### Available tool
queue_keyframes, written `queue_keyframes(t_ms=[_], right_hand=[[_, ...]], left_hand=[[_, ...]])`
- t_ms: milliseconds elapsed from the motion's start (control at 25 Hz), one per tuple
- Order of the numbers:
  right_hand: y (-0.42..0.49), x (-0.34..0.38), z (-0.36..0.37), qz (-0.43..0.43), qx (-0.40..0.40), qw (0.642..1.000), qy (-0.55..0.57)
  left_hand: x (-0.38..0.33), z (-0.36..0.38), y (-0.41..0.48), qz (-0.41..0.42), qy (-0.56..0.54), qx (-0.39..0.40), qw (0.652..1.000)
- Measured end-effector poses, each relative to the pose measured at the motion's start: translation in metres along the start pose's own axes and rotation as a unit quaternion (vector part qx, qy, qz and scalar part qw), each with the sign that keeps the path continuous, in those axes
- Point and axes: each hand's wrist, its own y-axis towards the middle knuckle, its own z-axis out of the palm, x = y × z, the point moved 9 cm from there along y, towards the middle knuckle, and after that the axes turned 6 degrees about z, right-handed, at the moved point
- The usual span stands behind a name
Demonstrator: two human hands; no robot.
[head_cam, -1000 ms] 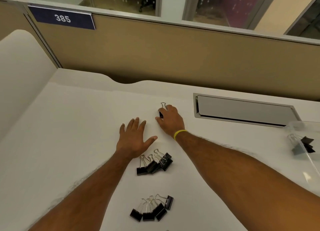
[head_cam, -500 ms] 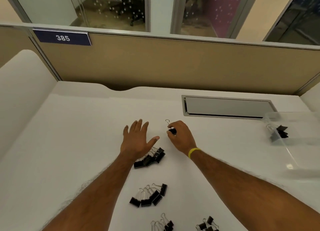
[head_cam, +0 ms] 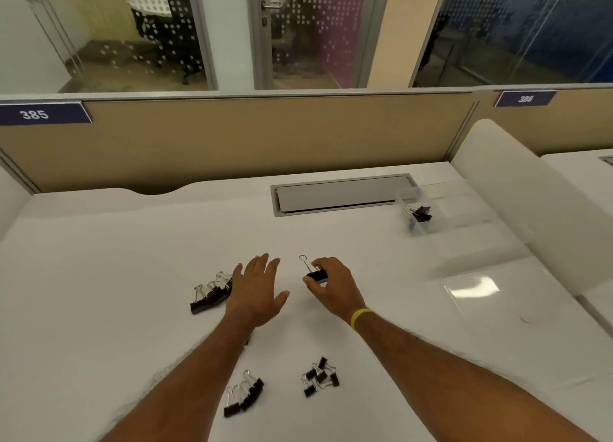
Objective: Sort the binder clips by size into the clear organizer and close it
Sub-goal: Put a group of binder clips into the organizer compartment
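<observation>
My right hand (head_cam: pixel 331 285), with a yellow wristband, pinches a large black binder clip (head_cam: pixel 315 274) just above the white desk. My left hand (head_cam: pixel 257 290) lies flat and open beside it, fingers spread. A pile of large clips (head_cam: pixel 210 294) lies just left of my left hand. Near me lie a group of medium clips (head_cam: pixel 243 395) and a heap of small clips (head_cam: pixel 320 377). The clear organizer (head_cam: pixel 464 229) stands open at the right, with a black clip (head_cam: pixel 419 214) in its far left compartment and its clear lid (head_cam: pixel 491 309) spread toward me.
A grey cable hatch (head_cam: pixel 341 194) is set into the desk behind my hands. A tan partition (head_cam: pixel 248 139) closes off the back, and a white curved divider (head_cam: pixel 517 192) stands on the right past the organizer.
My right hand has lifted the clip off the desk and drawn it back toward me. My view has swung right and up, bringing the organizer and the small clips into sight.
</observation>
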Motion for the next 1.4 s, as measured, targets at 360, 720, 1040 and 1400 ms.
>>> queue_keyframes(t_ms=[360,720,1040,1400], right_hand=[[-0.040,-0.071,-0.083,0.070,-0.045,0.988,0.131],[0.003,-0.123,-0.184,0.112,-0.137,0.962,0.207],[0.092,-0.152,-0.247,0.104,-0.179,0.973,0.105],[0.181,-0.181,-0.253,0.102,-0.112,0.987,-0.060]], left_hand=[[-0.110,0.035,0.014,0.067,-0.017,0.033,0.997],[-0.168,0.057,0.051,0.080,-0.041,0.027,0.996],[-0.183,0.075,0.083,0.063,-0.045,0.033,0.996],[-0.198,0.078,0.125,0.060,-0.064,0.008,0.996]])
